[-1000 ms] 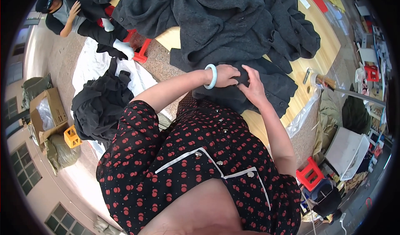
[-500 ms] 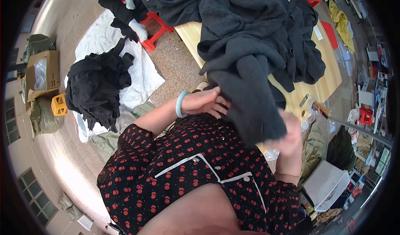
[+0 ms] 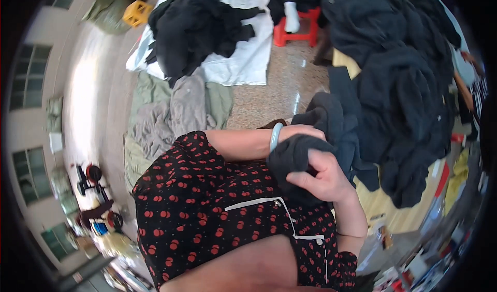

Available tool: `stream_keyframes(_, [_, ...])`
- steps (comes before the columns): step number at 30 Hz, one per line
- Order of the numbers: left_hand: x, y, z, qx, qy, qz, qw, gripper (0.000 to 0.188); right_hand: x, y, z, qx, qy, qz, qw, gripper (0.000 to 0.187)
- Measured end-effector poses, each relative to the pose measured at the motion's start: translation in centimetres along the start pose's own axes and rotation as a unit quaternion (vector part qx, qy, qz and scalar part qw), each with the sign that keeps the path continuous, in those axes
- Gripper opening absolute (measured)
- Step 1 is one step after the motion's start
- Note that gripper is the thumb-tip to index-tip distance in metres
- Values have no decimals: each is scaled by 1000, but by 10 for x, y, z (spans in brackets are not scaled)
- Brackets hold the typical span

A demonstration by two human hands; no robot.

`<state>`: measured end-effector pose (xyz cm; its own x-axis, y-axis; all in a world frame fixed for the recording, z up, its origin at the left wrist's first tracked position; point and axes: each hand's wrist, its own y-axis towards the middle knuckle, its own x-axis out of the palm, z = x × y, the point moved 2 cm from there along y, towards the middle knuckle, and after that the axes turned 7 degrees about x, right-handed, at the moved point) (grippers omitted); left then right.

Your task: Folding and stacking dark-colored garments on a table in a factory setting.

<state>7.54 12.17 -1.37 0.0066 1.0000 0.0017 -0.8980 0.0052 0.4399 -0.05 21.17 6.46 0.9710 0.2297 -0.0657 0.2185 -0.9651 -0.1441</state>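
Observation:
A large dark charcoal coat (image 3: 409, 79) lies heaped over the wooden table (image 3: 414, 218) on my right, and a bunched part trails toward me. What looks like its sleeve end (image 3: 291, 155) is gathered in front of my body. My right hand (image 3: 331, 178) is closed on this sleeve end, thumb and fingers pinching the cloth. My left hand (image 3: 309, 131), with a pale bracelet at its wrist, reaches behind or into the same cloth. Its fingers are hidden by the fabric.
Black garments (image 3: 199, 28) are piled on a white sheet (image 3: 243, 67) on the floor. Nearer lie grey cloths (image 3: 181, 108). A red stool (image 3: 297, 30) stands beyond, by another person's white-socked foot (image 3: 291, 18). A person's arm (image 3: 462, 87) shows at far right.
My view has turned leftward. The sleeve end has been drawn in and bunched before me; my left hand has gone from beside it to behind or inside it.

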Motion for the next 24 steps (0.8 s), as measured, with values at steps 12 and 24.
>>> stream_keyframes(12, [-328,-109,177,-14,18,653,757,47,-68,-31,95,114,188,267,938,37])
stream_keyframes(24, [-280,56,-14,-341,-100,295,887,35,-90,-64,-69,-241,-225,348,878,18])
